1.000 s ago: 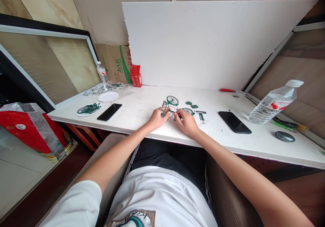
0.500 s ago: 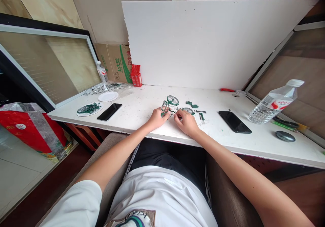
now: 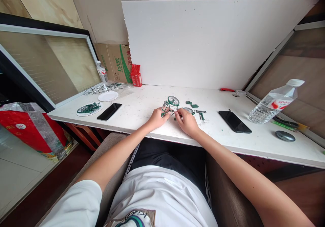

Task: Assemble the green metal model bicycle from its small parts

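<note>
In the head view, my left grip [image 3: 157, 118] is closed around the near part of a green model bicycle [image 3: 166, 106], just above the tabletop [image 3: 162, 131], with one wheel [image 3: 173, 100] standing at its far end. My right grip [image 3: 187, 122] is narrow, thumb and fingers drawn together beside the frame; I cannot tell what, if anything, is between the fingertips. A loose wheel [image 3: 188, 110] lies just beyond those fingers, and I can't make out whether they touch it.

The frame looks thin, so squeezing too hard with my left could bend or snap a tube, while too light a hold could let it twist under a push from my right. My right knuckles are close enough to knock the loose wheel, or scatter the green plates [image 3: 194, 106] and the small green bracket [image 3: 202, 117] near it.
</note>
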A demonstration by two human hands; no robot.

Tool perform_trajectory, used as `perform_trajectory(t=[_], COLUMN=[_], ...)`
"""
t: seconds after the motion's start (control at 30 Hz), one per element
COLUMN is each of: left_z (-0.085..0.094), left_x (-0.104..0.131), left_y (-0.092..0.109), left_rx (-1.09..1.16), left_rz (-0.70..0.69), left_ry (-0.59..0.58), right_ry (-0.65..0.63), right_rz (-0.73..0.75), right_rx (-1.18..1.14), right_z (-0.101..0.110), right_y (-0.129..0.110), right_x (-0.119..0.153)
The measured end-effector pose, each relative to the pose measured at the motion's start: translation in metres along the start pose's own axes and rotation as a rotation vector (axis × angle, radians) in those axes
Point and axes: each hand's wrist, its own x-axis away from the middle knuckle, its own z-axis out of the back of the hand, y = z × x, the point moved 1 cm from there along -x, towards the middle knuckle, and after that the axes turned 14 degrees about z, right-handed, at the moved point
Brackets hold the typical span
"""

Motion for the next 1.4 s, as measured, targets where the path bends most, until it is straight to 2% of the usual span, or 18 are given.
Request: perform_trajectory(t=[0.27, 0.67, 1.4], left_z=[-0.001, -0.002, 0.002], left_x=[0.001, -0.002, 0.005], left_y=[0.004, -0.006, 0.012], left_rx=[0.024, -0.002, -0.041], left_rz=[-0.005, 0.014, 0.034], left_ry=[-0.023, -0.007, -0.024], right_ry=[0.006, -0.009, -0.036], right_rz=[0.013, 0.033, 0.053], right_rx=[-0.011, -0.005, -0.009], right_z=[0.000, 0.000, -0.001], right_y=[0.000, 0.000, 0.000], right_x=[0.000, 0.001, 0.001])
